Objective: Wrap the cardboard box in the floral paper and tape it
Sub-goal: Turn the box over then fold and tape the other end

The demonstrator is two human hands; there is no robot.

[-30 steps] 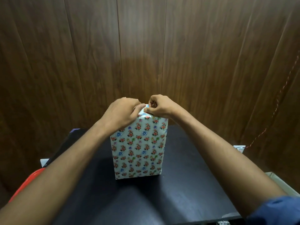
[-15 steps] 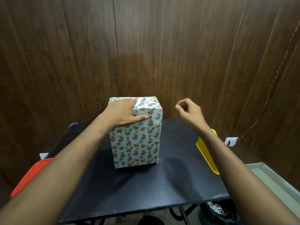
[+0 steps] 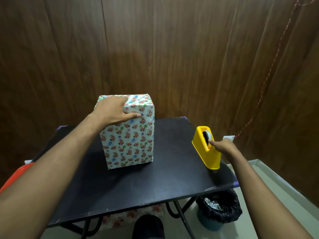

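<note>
Left hand (image 3: pixel 113 112) lies flat, fingers extended, atop upright wrapped box (image 3: pixel 128 135). Right hand (image 3: pixel 222 146) apparently pinches tape at yellow dispenser (image 3: pixel 206 149), right.

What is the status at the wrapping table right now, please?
Left hand flat on top of the wrapped box, holding the fold. Right hand at the yellow tape dispenser, fingers on the roll. Nothing in the way.

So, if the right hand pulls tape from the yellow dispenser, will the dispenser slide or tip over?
Probably it stays. The dispenser has a wide base flat on the black table, so tipping seems unlikely. It may slide a little, since the tabletop looks smooth and the right hand is only at the tape roll, not holding the body down.
</note>
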